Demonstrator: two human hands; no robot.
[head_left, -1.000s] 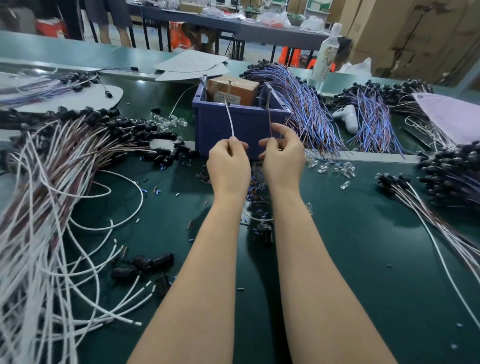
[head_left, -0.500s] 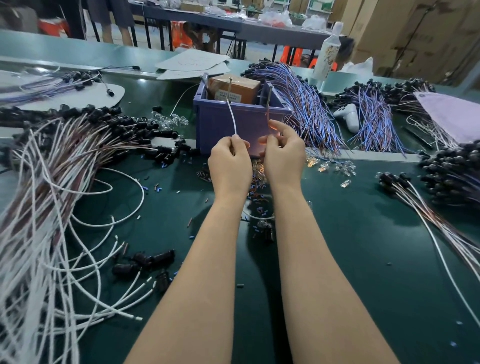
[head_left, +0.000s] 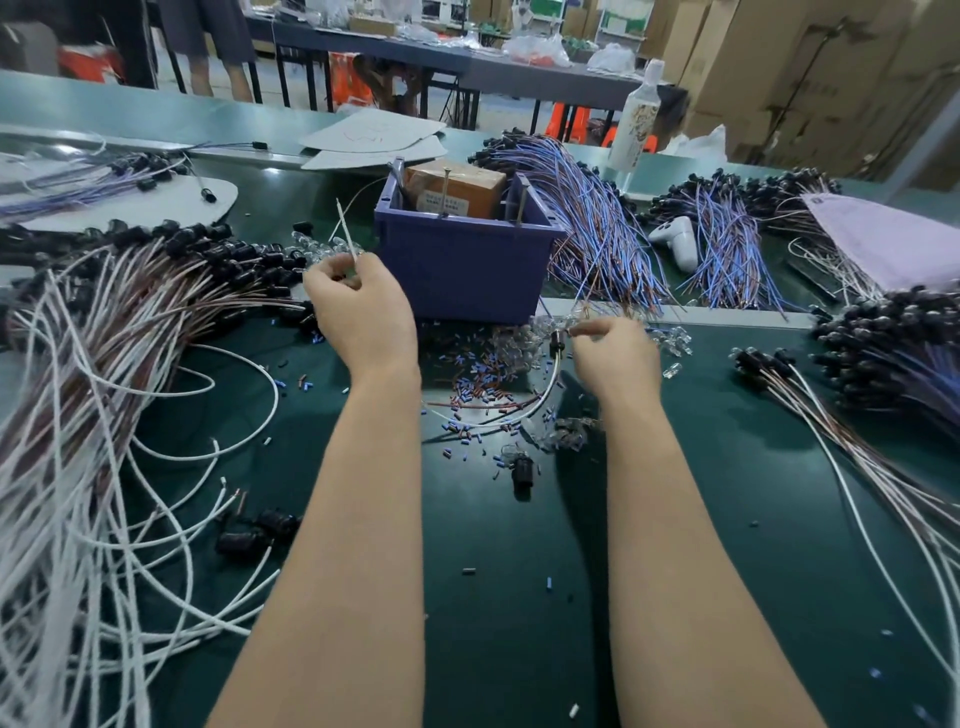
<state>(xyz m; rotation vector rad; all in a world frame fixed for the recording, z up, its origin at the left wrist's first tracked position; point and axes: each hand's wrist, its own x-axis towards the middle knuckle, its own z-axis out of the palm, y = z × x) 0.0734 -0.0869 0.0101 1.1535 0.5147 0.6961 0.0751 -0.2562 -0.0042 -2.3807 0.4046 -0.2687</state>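
Note:
My left hand (head_left: 358, 306) pinches a thin white wire (head_left: 345, 228) whose stripped tip points up and to the left, in front of the purple bin (head_left: 457, 270). Low over the green mat, my blurred right hand (head_left: 613, 353) pinches a small black socket (head_left: 557, 339). The socket sits on the end of a white cable (head_left: 540, 400) that curves down and to the left, above its own shadow. A heap of small clear bulbs (head_left: 511, 343) lies just left of the right hand's fingertips.
Red and blue wire offcuts (head_left: 478, 384) litter the mat (head_left: 519, 597) between my arms. A mass of white and brown cables with black sockets (head_left: 78, 415) fills the left. Blue-brown bundles (head_left: 597, 234) lie behind the bin, with more cables (head_left: 857, 441) at the right. One loose black socket (head_left: 522, 475) lies near the centre.
My hands have parted. The left has moved left and a little up with the white wire. The right has dropped right and down to the mat by the clear bulbs.

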